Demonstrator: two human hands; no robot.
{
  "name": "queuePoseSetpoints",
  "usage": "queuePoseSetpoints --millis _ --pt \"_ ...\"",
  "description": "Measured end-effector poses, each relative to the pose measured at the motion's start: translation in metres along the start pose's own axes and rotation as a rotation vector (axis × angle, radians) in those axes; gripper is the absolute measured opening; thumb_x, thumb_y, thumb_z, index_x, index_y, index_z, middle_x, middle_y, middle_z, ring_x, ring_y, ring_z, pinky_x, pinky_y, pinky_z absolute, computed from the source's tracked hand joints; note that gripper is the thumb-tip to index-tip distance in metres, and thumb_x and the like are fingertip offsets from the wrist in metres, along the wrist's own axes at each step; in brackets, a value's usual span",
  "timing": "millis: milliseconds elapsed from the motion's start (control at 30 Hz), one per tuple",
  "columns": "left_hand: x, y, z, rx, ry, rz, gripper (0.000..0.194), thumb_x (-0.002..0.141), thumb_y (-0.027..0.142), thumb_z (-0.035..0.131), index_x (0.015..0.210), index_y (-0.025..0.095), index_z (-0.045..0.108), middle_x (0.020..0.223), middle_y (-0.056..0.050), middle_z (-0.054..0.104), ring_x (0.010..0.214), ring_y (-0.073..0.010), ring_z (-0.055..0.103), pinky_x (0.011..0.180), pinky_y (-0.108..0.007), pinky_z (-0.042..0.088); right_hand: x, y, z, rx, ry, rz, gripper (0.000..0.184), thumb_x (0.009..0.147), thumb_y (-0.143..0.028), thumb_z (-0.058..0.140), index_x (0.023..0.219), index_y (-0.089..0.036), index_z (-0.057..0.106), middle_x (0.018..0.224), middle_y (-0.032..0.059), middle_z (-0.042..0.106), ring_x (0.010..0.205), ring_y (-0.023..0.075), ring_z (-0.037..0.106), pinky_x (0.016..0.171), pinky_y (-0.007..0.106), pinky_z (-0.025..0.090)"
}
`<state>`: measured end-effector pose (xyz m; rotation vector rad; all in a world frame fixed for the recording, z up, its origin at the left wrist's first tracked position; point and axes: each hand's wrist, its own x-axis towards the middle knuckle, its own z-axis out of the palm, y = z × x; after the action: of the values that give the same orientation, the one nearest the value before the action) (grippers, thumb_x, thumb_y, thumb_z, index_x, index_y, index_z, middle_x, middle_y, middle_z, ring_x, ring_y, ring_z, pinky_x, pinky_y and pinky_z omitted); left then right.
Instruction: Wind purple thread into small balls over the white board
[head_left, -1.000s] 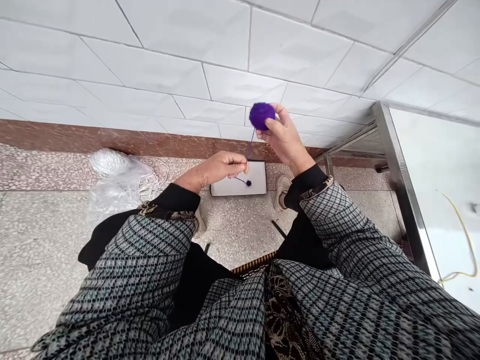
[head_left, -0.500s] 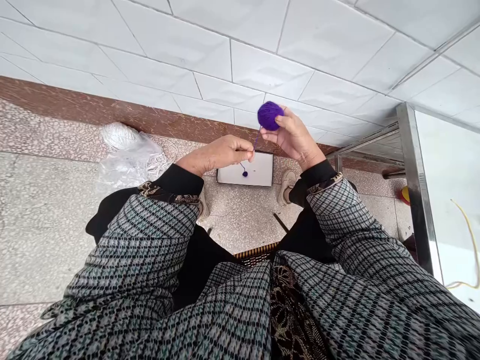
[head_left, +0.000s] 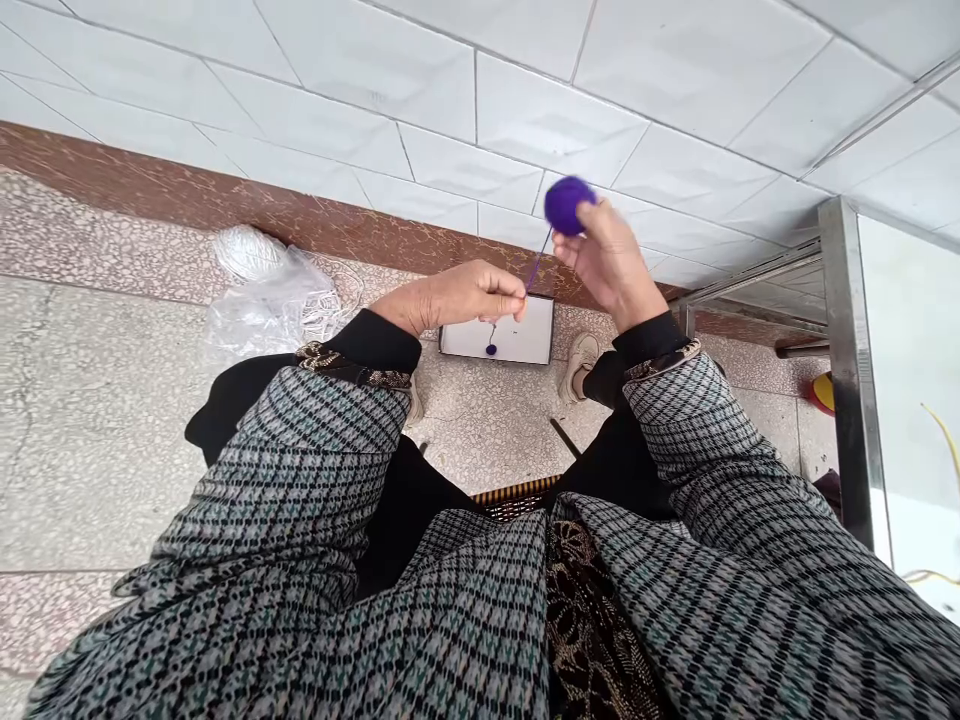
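Note:
A ball of purple yarn [head_left: 568, 205] is gripped between the thumb and fingers of my right hand [head_left: 609, 252], held up in front of the tiled wall. From its underside a purple strand [head_left: 538, 260] slants down to my left hand [head_left: 476, 297], where thumb and forefinger pinch it. Below the left hand, a shallow white box [head_left: 525, 335] with a dark rim lies on the floor. Inside it sits a small purple clump of yarn [head_left: 491, 350], with a thread rising from it toward the left hand.
On the floor at left, a white yarn ball [head_left: 247, 252] and loose white yarn lie by a clear plastic bag [head_left: 259, 315]. A metal-framed table [head_left: 851, 370] stands at right, a yellow cord [head_left: 941, 440] on its top. A shoe [head_left: 580, 365] is beside the box.
My right hand has moved up and to the right with the purple yarn ball, and the strand between the hands is longer. My left hand has shifted slightly right, still pinching it.

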<state>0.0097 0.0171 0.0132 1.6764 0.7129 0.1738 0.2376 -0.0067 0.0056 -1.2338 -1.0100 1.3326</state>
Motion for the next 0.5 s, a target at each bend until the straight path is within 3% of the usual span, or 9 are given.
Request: queuePoseSetpoints --millis 33,100,167,233,333,400,500 --pt "-0.001 0.001 0.000 -0.015 -0.037 0.028 0.016 0.084 0.019 0.071 0.068 0.015 0.071 0.066 0.000 0.058 0.063 -0.0117 0.053 0.069 -0.027 0.042 0.000 0.003 0.002 -0.085 -0.021 0.074 0.039 0.094 -0.042 0.074 0.115 -0.023 0.047 0.096 -0.0011 0.063 0.079 0.0086 0.066 0.065 0.017 0.053" --pt "-0.002 -0.001 -0.002 -0.025 0.016 0.070 0.015 0.085 0.020 0.068 0.072 0.015 0.072 0.067 -0.001 0.058 0.063 -0.0112 0.052 0.068 -0.027 0.040 -0.004 0.005 0.005 -0.251 -0.197 0.223 0.048 0.086 -0.030 0.083 0.118 -0.020 0.048 0.094 -0.0005 0.064 0.073 0.0092 0.064 0.056 0.016 0.050" --pt "0.000 -0.006 -0.006 -0.032 0.180 0.074 0.015 0.087 0.019 0.064 0.075 0.014 0.071 0.069 0.000 0.058 0.065 -0.0109 0.051 0.070 -0.026 0.040 -0.012 0.000 0.008 -0.308 -0.450 0.303 0.054 0.080 -0.025 0.088 0.120 -0.018 0.052 0.093 0.0000 0.065 0.073 0.0095 0.063 0.054 0.016 0.049" --pt "0.003 -0.012 -0.010 -0.032 0.332 0.048 0.015 0.088 0.018 0.061 0.076 0.013 0.070 0.068 0.000 0.056 0.066 -0.0109 0.051 0.073 -0.027 0.042 -0.018 -0.007 0.007 -0.215 -0.569 0.271 0.055 0.080 -0.032 0.088 0.120 -0.017 0.054 0.095 -0.0001 0.065 0.075 0.0093 0.064 0.058 0.016 0.051" --pt "0.006 -0.016 -0.009 0.017 0.352 0.008 0.016 0.087 0.017 0.062 0.074 0.013 0.070 0.066 0.001 0.055 0.065 -0.0108 0.050 0.074 -0.027 0.043 -0.016 -0.012 0.002 0.020 -0.380 0.054 0.053 0.085 -0.053 0.080 0.119 -0.021 0.056 0.099 -0.0014 0.065 0.082 0.0085 0.066 0.068 0.019 0.051" --pt "0.005 -0.015 -0.005 0.047 0.203 -0.003 0.015 0.084 0.015 0.066 0.070 0.014 0.072 0.064 0.001 0.058 0.062 -0.0109 0.050 0.072 -0.027 0.043 -0.008 -0.007 0.002 0.088 -0.194 -0.033 0.051 0.087 -0.059 0.077 0.117 -0.024 0.056 0.100 -0.0017 0.066 0.086 0.0090 0.066 0.071 0.019 0.052" --pt "0.002 -0.011 -0.002 0.025 -0.030 0.018 0.012 0.082 0.017 0.071 0.070 0.015 0.074 0.065 0.000 0.061 0.063 -0.0123 0.054 0.070 -0.027 0.043 0.001 0.004 0.005 -0.072 -0.085 0.072 0.048 0.087 -0.048 0.082 0.116 -0.024 0.052 0.095 -0.0003 0.065 0.080 0.0106 0.064 0.062 0.018 0.052"
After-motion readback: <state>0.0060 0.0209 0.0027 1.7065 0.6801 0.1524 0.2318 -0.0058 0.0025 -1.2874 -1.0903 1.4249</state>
